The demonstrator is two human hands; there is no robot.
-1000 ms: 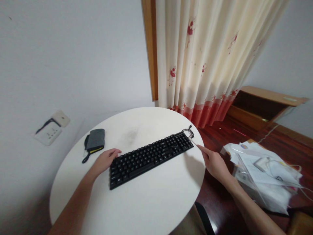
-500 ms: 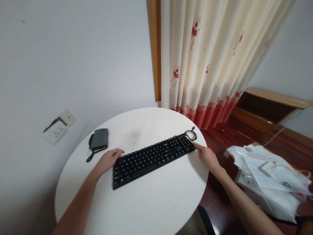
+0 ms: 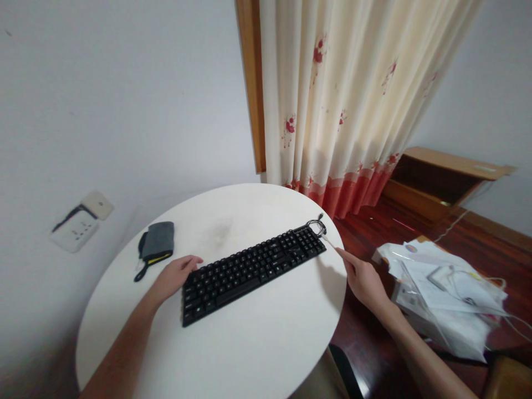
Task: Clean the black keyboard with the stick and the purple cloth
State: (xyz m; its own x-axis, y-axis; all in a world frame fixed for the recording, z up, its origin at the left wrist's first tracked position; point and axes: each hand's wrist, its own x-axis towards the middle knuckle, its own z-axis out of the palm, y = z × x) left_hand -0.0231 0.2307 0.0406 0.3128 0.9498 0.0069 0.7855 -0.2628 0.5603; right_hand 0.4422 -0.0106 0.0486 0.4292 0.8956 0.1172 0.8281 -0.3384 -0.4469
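As the keyboard (image 3: 253, 275) lies between, left hand (image 3: 173, 277) (unclenched) at one end, right hand (image 3: 366, 284) pinching white stick (image 3: 328, 241).

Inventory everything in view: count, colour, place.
table: one, white, centre
keyboard: one, black, on the table
cable: one, dark, keyboard's far right corner
pouch: one, grey and yellow, table's left
thin stick: one, white, keyboard's right end
walls: two, pale grey, left and right
wall plates: two, white, left wall
curtain: one, cream and red, behind table
wooden strip: one, brown, beside the curtain
cabinet: one, brown, far right
papers and plastic: count unclear, white, right of table
floor: one, dark red, right
left hand: one, bare, keyboard's left end
right hand: one, bare, gripping the thin stick
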